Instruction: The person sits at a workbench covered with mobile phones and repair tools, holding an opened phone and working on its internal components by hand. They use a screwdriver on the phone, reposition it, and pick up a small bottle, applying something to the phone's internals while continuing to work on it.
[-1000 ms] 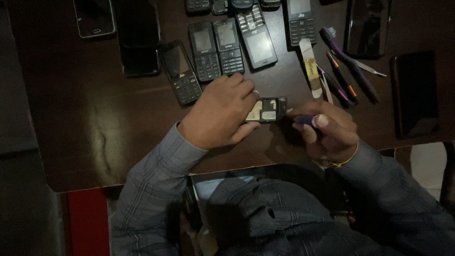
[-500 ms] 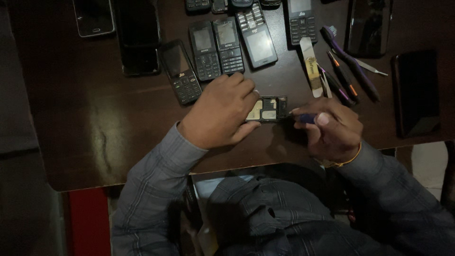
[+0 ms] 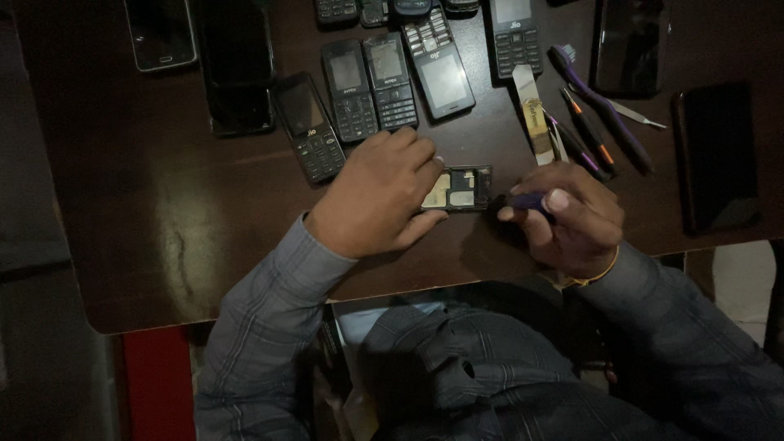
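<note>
An opened keypad phone (image 3: 462,189) lies back-up on the dark wooden table (image 3: 163,220), its inner parts showing. My left hand (image 3: 380,193) presses down on its left end and holds it in place. My right hand (image 3: 567,219) grips a small purple-handled tool (image 3: 529,200) whose tip points at the phone's right edge. Whether the tip touches the phone is too dark to tell.
Several keypad phones (image 3: 392,73) and dark smartphones (image 3: 237,65) lie in a row along the table's far side. Screwdrivers, tweezers and a purple toothbrush (image 3: 600,106) lie at the right, beside a black smartphone (image 3: 717,155). The table's front edge runs just below my hands.
My right hand has shifted slightly, bringing the tool closer to the phone's right edge. My left hand has stayed on the phone.
</note>
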The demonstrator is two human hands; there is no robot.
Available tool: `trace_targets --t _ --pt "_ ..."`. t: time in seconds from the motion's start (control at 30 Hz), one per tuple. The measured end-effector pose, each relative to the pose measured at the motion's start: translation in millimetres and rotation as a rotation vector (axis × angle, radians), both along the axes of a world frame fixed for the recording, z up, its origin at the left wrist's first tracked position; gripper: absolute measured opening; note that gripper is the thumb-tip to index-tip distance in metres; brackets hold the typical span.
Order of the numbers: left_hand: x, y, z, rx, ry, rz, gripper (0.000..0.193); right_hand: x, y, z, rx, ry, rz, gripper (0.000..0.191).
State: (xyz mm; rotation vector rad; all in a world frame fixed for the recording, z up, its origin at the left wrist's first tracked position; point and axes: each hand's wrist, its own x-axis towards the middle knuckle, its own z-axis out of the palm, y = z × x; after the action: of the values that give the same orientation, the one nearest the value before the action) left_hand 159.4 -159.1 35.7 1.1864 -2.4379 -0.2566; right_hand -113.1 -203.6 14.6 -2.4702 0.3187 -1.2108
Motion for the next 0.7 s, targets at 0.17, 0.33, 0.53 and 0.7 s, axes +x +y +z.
trace_targets --t 0.17,0.33,0.53,0.7 --pt "2.1 0.5 -0.8 -0.003 0.015 -0.019 0.052 -6.1 7.7 -3.9 0.053 0.026 -0.014 0.059" --pt "0.9 1.0 -0.4 -0.008 -0.006 -0.008 0.053 -1.6 4.6 -0.3 0.031 0.036 0.079 0.057" --pt "0.7 0.9 -0.8 0.018 -0.01 -0.012 0.053 1.2 7.6 4.9 -0.007 0.023 -0.009 0.06" --pt "1.1 0.3 -1.5 -0.007 -0.002 -0.014 0.054 -1.8 2.7 -1.7 -0.018 -0.001 0.012 0.062"
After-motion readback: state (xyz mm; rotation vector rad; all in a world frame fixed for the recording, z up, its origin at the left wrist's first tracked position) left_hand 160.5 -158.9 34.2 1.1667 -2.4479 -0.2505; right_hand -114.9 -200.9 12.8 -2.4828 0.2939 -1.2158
